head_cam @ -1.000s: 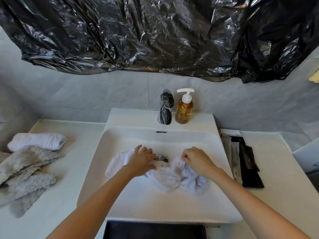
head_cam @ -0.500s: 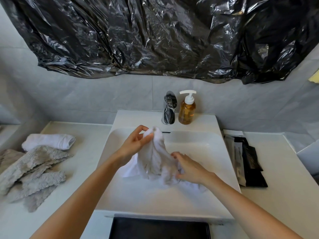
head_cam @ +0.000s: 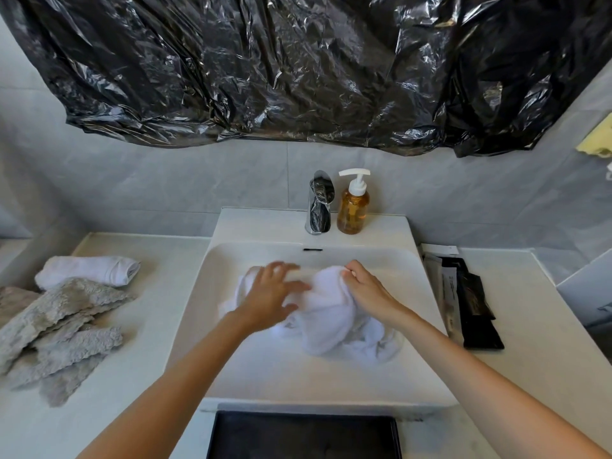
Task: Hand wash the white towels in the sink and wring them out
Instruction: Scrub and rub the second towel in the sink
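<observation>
Here, at the table's left edge, grey shaggy cloths (head_cam: 56,329) lie beside a rolled white towel (head_cam: 87,270). In the sink (head_cam: 298,376), the left hand (head_cam: 270,298) hovers with fingers spread, blurred, its grip holding nothing, over the left part of the crumpled white towel in the basin (head_cam: 326,313). The right hand (head_cam: 371,291) has its grip curled on that towel's bunched top. Behind the basin stand the faucet (head_cam: 319,203) and an amber soap dispenser (head_cam: 353,203). Toward the table's right edge lie dark packets (head_cam: 470,303).
</observation>
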The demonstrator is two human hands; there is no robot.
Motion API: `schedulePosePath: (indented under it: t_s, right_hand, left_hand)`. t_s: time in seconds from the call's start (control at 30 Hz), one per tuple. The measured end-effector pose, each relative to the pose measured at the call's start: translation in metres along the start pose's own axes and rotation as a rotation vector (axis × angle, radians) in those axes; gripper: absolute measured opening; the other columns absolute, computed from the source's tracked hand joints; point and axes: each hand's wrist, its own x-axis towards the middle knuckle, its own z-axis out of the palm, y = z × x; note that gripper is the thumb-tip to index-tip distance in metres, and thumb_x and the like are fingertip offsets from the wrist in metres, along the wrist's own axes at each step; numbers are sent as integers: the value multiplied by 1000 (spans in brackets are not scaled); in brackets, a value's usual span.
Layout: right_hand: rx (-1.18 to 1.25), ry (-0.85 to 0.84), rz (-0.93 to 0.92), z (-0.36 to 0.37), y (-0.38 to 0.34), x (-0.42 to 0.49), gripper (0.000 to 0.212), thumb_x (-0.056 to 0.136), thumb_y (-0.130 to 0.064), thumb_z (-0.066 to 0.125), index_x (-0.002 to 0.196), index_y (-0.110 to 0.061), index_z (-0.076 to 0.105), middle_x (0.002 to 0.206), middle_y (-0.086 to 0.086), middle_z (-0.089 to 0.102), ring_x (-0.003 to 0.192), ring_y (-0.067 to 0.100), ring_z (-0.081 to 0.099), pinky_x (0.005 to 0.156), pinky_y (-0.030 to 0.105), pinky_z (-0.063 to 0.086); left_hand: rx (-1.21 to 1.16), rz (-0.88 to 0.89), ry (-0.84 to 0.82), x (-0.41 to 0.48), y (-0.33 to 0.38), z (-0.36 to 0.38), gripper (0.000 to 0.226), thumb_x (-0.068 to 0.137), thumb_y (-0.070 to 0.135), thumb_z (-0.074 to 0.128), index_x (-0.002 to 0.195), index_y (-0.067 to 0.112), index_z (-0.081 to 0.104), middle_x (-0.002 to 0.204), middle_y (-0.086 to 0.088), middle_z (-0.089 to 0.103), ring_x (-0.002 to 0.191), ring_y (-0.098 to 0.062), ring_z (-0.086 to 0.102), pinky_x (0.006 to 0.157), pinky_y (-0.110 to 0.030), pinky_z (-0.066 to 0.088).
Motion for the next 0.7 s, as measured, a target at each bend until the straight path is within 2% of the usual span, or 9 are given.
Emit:
schedulePosePath:
  t_s: [0.1, 0.17, 0.23, 0.3, 0.37, 0.43, 0.57, 0.63, 0.7]
  right_hand:
    - [68, 100, 7, 3, 6, 4, 12, 103, -27, 34, 102, -17, 41, 93, 5, 55, 85, 22, 50, 70, 33, 34]
    - [107, 113, 25, 1, 13, 7, 14, 102, -26, 40, 115, -25, 34, 102, 10, 53, 87, 23, 51, 74, 33, 37]
    - [-14, -12, -20, -6, 26, 7, 37, 95, -27, 55, 123, -36, 31, 116, 5, 43, 102, 23, 49, 84, 33, 42]
    - [-302, -218, -50, -11, 42, 5, 46, 87, -32, 66, 127, -37, 44, 141, 0, 23, 127, 23, 33, 100, 34, 40]
    - [-571, -321, -64, -11, 58, 2, 40, 85, -39, 67, 123, -27, 58, 155, -6, 7, 136, 21, 18, 106, 34, 35]
    - [-680, -275, -115, -9, 66, 2, 30, 90, -42, 61, 110, -21, 67, 157, -7, 17, 136, 22, 18, 108, 34, 31]
    - [-459, -88, -162, -14, 54, 5, 15, 97, -32, 53, 96, -18, 58, 131, -5, 47, 124, 12, 36, 98, 19, 31]
    - [-123, -38, -58, -13, 32, 1, 13, 99, -28, 49, 88, -21, 46, 94, -4, 50, 87, 11, 47, 72, 18, 36]
    - [76, 6, -25, -8, 9, -3, 24, 100, -27, 46, 78, -20, 37, 71, -5, 41, 65, 10, 38, 61, 24, 30]
  left_hand:
    - [137, -4, -282, 4, 17, 18, 82, 88, 43, 66, 154, 34, 19, 156, -5, 24, 145, -32, 14, 120, -47, 4]
    - [244, -35, -347, 6, 22, 28, 90, 90, 49, 61, 156, 28, 3, 155, -6, 26, 147, -29, 12, 120, -47, -4]
    - [287, -51, -341, 10, 22, 35, 81, 92, 47, 57, 156, 23, 14, 148, -6, 37, 144, -26, 20, 120, -45, -8]
    - [268, -56, -316, 15, 16, 38, 60, 94, 47, 53, 148, 25, 38, 138, -2, 48, 137, -24, 31, 120, -44, -3]
    - [199, -46, -255, 20, 8, 38, 37, 97, 47, 47, 128, 29, 60, 122, 5, 60, 124, -19, 46, 115, -37, 12]
    - [51, -70, -178, 23, 2, 35, 33, 100, 43, 45, 109, 23, 71, 109, 5, 69, 108, -18, 57, 105, -33, 24]
    - [-402, -246, -31, 23, 6, 11, 30, 101, 24, 49, 80, 18, 70, 77, -3, 67, 78, -23, 55, 69, -22, 35]
    - [-556, -334, 44, 23, 11, -5, 37, 100, 22, 49, 63, 24, 55, 63, 4, 55, 68, -19, 46, 60, -26, 34]
    - [-665, -429, 71, 27, 18, -15, 32, 99, 24, 45, 69, 16, 51, 68, 1, 55, 67, -18, 44, 62, -31, 34]
